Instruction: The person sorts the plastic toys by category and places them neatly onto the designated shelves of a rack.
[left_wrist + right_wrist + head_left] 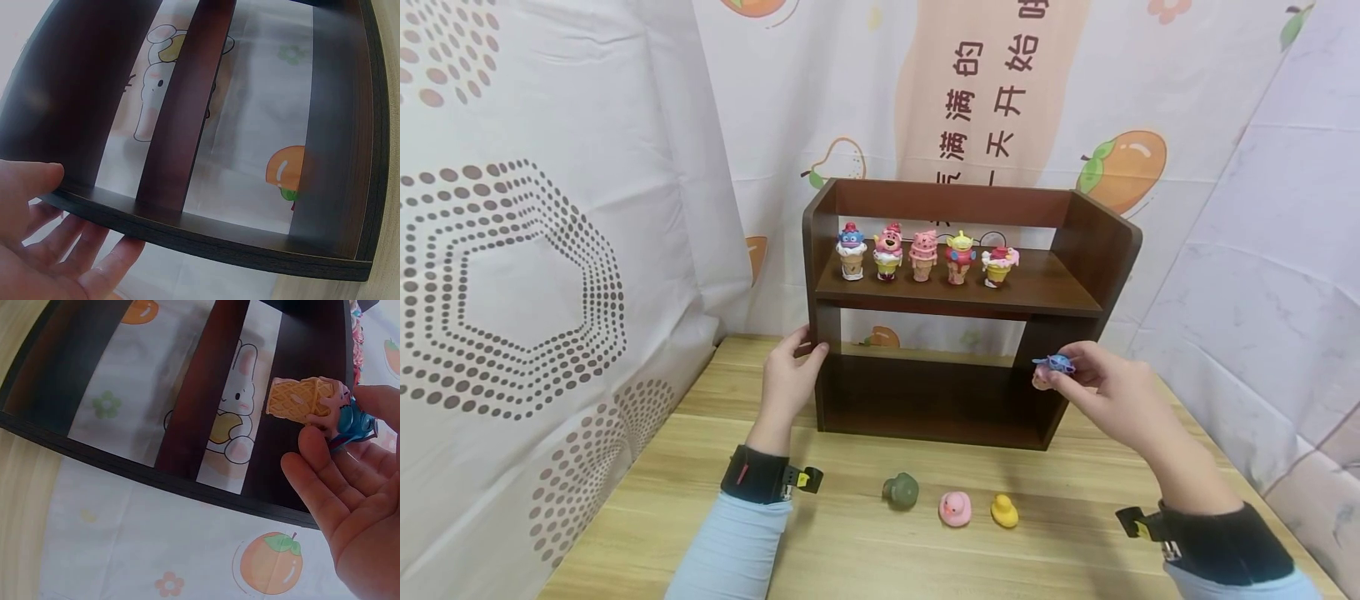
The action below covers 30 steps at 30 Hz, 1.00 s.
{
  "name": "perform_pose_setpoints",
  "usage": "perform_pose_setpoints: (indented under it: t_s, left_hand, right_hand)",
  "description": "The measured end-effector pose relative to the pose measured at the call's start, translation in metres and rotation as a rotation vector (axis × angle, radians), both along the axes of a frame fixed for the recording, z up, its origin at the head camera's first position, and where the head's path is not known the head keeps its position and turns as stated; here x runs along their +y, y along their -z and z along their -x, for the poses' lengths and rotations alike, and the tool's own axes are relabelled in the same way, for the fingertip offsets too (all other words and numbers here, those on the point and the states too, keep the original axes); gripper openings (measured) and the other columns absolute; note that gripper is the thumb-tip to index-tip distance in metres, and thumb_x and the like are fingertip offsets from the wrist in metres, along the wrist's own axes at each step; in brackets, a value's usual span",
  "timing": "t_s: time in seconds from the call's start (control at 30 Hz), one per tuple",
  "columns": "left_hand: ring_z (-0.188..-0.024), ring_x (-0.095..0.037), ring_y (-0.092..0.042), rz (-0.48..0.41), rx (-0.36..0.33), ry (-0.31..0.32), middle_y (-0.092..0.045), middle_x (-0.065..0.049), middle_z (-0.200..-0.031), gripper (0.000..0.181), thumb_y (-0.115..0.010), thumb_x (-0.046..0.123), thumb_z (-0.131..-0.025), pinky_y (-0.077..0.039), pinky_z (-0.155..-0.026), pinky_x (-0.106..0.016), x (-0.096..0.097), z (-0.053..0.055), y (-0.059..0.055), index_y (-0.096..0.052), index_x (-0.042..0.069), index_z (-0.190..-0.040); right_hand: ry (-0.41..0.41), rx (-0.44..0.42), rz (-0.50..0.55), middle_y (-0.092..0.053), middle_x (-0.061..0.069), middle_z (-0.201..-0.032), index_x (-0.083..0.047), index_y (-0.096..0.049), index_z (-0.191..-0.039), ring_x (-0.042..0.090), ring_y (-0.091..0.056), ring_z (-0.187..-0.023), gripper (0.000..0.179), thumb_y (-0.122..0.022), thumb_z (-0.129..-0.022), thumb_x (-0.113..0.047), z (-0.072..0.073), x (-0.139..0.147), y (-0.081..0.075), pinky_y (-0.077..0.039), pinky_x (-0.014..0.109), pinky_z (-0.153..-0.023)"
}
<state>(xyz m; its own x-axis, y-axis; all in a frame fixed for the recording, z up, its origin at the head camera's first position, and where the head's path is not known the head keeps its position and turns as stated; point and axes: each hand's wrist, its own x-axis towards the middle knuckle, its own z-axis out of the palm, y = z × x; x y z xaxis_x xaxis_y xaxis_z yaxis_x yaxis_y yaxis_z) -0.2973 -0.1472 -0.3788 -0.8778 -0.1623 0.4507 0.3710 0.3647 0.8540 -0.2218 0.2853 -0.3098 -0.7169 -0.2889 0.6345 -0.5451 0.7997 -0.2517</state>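
My left hand (pixel 788 379) grips the left side panel of a dark brown two-tier shelf (pixel 925 433), thumb on the inner side and fingers outside, as the left wrist view shows. My right hand (pixel 1116 396) pinches an ice-cream-cone figurine (pixel 306 403) by its blue-and-pink top. The waffle cone end points left in the right wrist view. This figurine is held before the right side of the shelf's lower compartment. Several ice-cream-cone figurines stand in a row on the upper tier, among them a blue-topped figurine (pixel 852 252) at the left end and a red-hatted figurine (pixel 998 267) at the right.
On the wooden table (pixel 850 550) in front of the shelf lie a dark green toy (pixel 902 492), a pink toy duck (pixel 955 509) and a yellow toy duck (pixel 1004 512). A printed white cloth (pixel 775 108) hangs behind the shelf and along both sides.
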Motion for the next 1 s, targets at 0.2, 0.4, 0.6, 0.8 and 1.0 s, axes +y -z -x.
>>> perform_pose_setpoints:
  t_s: [0.2, 0.4, 0.6, 0.8, 1.0]
  left_hand:
    - [-0.117, -0.032, -0.064, -0.004, -0.003, 0.006, -0.064, -0.016, -0.132, 0.044, -0.068, 0.019, -0.099, -0.055, -0.095, -0.047, 0.001, 0.0, 0.0, -0.062, 0.003, -0.139]
    - [-0.116, -0.032, -0.064, -0.011, 0.0, 0.003, -0.064, -0.016, -0.131, 0.043, -0.069, 0.019, -0.098, -0.055, -0.094, -0.046, 0.001, 0.001, 0.001, -0.062, 0.003, -0.138]
    - [-0.116, -0.032, -0.064, -0.008, 0.003, -0.003, -0.065, -0.016, -0.131, 0.042, -0.069, 0.017, -0.098, -0.056, -0.093, -0.046, 0.001, 0.002, 0.001, -0.062, 0.004, -0.138]
    - [-0.117, -0.031, -0.064, -0.006, -0.004, -0.002, -0.065, -0.015, -0.13, 0.043, -0.068, 0.02, -0.099, -0.055, -0.094, -0.046, 0.001, 0.001, 0.0, -0.062, 0.004, -0.138]
    - [-0.117, -0.032, -0.063, -0.008, -0.012, -0.001, -0.064, -0.016, -0.132, 0.043, -0.068, 0.02, -0.099, -0.055, -0.094, -0.046, 0.001, 0.0, 0.0, -0.062, 0.004, -0.139]
  right_hand:
    - [-0.023, 0.033, 0.035, -0.076, 0.005, -0.085, -0.008, -0.067, -0.105, 0.004, -0.067, -0.068, 0.027, -0.084, -0.083, -0.008, 0.003, -0.001, -0.01, -0.05, 0.009, -0.059]
    - [0.024, 0.041, 0.044, -0.075, 0.007, -0.084, -0.007, -0.068, -0.106, 0.0, -0.065, -0.069, 0.027, -0.084, -0.085, -0.013, 0.005, 0.001, -0.022, -0.047, 0.008, -0.06]
    - [0.042, 0.062, 0.059, -0.075, 0.007, -0.082, -0.005, -0.068, -0.106, -0.003, -0.063, -0.067, 0.028, -0.084, -0.084, -0.015, 0.006, 0.001, -0.032, -0.046, 0.01, -0.056]
    - [0.059, 0.087, 0.072, -0.075, 0.009, -0.081, -0.005, -0.068, -0.106, -0.017, -0.056, -0.068, 0.028, -0.083, -0.086, -0.017, 0.009, 0.0, -0.042, -0.044, 0.012, -0.054]
    - [0.069, 0.082, 0.099, -0.075, 0.013, -0.084, -0.004, -0.068, -0.109, -0.022, -0.053, -0.069, 0.029, -0.082, -0.087, -0.016, 0.009, -0.002, -0.052, -0.044, 0.007, -0.058]
